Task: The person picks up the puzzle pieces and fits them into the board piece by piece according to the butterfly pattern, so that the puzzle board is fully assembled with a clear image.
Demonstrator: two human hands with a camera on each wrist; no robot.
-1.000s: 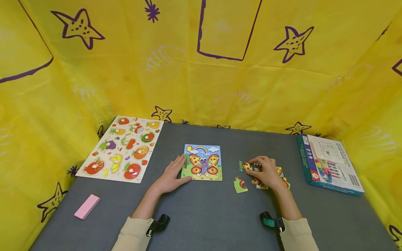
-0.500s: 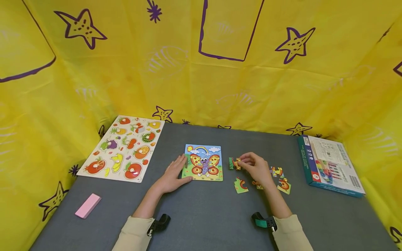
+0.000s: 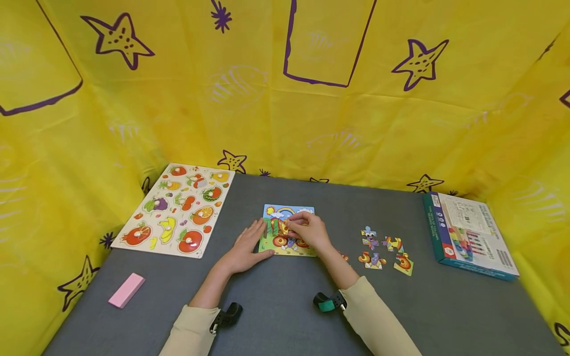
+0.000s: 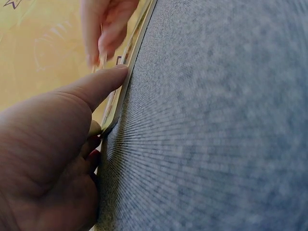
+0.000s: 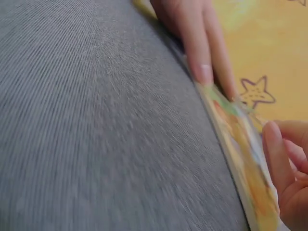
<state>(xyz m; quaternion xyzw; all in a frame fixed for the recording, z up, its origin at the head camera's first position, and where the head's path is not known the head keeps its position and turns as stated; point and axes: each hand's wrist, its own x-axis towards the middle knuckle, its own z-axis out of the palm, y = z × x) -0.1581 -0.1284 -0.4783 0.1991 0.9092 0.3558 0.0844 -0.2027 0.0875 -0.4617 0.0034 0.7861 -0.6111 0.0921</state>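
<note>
A square puzzle board [image 3: 266, 245] with a butterfly picture lies flat on the grey table. My left hand [image 3: 242, 253] rests at its left side with straight fingers; in the left wrist view the thumb of that left hand [image 4: 53, 144] lies on the near edge. Over the upper left of the board, my right hand [image 3: 310, 233] pinches a green and yellow puzzle piece [image 3: 276, 227] between thumb and fingers. The right wrist view shows the right hand [image 5: 291, 178] close over the board [image 5: 233, 139], the piece mostly hidden there.
Several loose puzzle pieces [image 3: 372, 260] lie right of the board, one partly hidden by the right forearm. A fruit peg board [image 3: 153, 232] is at the left, a pink block [image 3: 126, 290] nearer. A flat box [image 3: 472, 235] lies far right. Yellow cloth [image 3: 285, 123] borders the table.
My right hand has picked the puzzle piece from the loose ones and carried it left over the board. My left hand has stayed at the board's left side.
</note>
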